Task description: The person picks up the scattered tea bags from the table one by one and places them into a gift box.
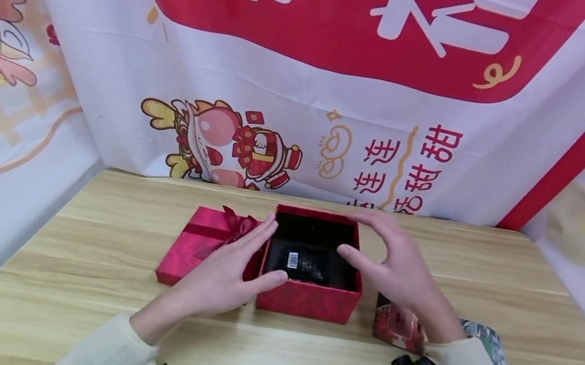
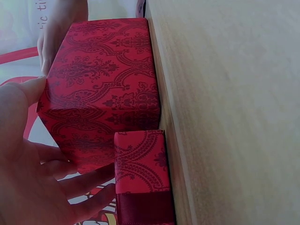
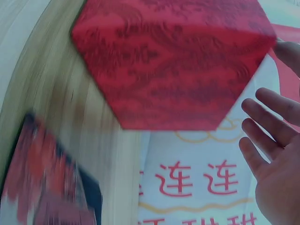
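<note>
A red patterned gift box (image 1: 307,302) stands uncovered on the table, its inside black. In it lies a black packet (image 1: 311,266) with a small white barcode label. My left hand (image 1: 215,279) is at the box's left side, fingers extended along the rim and thumb over the near left corner; the left wrist view shows the thumb tip at the corner of the box (image 2: 101,70). On the other side, my right hand (image 1: 400,265) spans the right rim, thumb over the opening. In the right wrist view its fingers (image 3: 262,136) are apart from the box wall.
Left of the box lies its red lid (image 1: 180,254) with a dark red ribbon bow (image 1: 238,228), partly behind my left hand. A red printed packet (image 1: 393,325) and a greenish printed item (image 1: 497,349) lie by my right forearm. A printed cloth (image 1: 330,98) hangs behind the table.
</note>
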### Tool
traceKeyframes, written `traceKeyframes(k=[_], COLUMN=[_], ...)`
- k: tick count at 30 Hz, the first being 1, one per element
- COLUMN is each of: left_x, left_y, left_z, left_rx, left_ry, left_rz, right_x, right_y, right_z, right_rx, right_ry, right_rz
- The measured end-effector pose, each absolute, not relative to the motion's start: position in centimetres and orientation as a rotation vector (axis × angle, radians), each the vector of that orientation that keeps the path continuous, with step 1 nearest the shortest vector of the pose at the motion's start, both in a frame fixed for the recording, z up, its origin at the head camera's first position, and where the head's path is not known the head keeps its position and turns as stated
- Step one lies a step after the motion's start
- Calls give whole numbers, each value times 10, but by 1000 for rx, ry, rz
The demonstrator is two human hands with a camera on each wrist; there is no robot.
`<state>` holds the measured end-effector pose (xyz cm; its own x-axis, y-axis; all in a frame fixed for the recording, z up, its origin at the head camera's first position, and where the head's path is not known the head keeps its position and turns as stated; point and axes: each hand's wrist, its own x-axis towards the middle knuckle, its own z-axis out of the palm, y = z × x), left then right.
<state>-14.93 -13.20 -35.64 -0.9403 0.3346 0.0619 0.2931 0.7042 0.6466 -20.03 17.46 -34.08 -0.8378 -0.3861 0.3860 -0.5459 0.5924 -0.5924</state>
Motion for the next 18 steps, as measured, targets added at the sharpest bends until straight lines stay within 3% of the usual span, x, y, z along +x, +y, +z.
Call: traceKeyframes(k=[18], left_x=[-150], left_y=[-132], left_z=[-358], left_rx=[534], left_ry=[2849], left_rz=[1067], right_x=[-176], right_y=[250], right_z=[-354], right_rx=[585], right_ry=[-2672], right_rz=[1049])
